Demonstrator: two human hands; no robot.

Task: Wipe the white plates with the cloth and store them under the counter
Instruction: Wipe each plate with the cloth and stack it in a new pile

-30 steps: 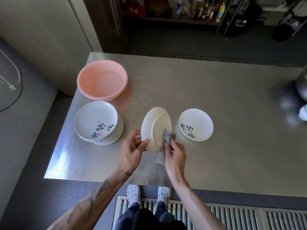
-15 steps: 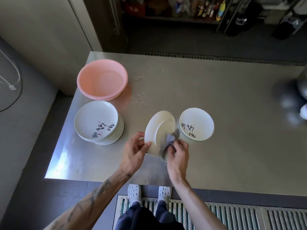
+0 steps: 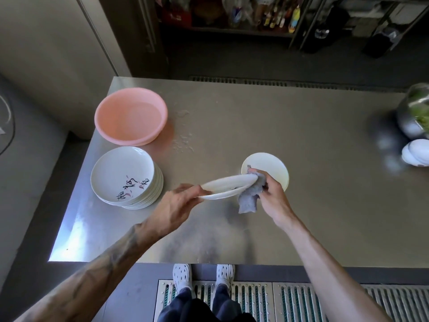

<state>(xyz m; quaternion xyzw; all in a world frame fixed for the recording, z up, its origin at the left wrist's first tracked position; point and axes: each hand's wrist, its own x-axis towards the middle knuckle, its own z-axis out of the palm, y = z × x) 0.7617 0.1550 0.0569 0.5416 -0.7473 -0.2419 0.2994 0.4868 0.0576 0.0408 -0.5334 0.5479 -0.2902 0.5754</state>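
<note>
My left hand (image 3: 177, 204) pinches the left rim of a white plate (image 3: 224, 185), held nearly flat above the steel counter (image 3: 301, 205). My right hand (image 3: 272, 194) grips a grey cloth (image 3: 251, 196) wrapped over the plate's right rim. Behind that hand lies another white plate (image 3: 270, 165) on the counter, partly hidden. A stack of several white plates (image 3: 125, 177) with black lettering stands to the left.
A pink basin (image 3: 131, 116) sits at the counter's back left, with water drops beside it. At the right edge stand a metal pot with greens (image 3: 415, 115) and a white dish (image 3: 417, 152). The counter's near edge runs above a floor grate and my feet.
The plate has tipped from nearly upright to almost flat and moved right. My right hand with the cloth has slid to its right rim, now covering part of the plate on the counter.
</note>
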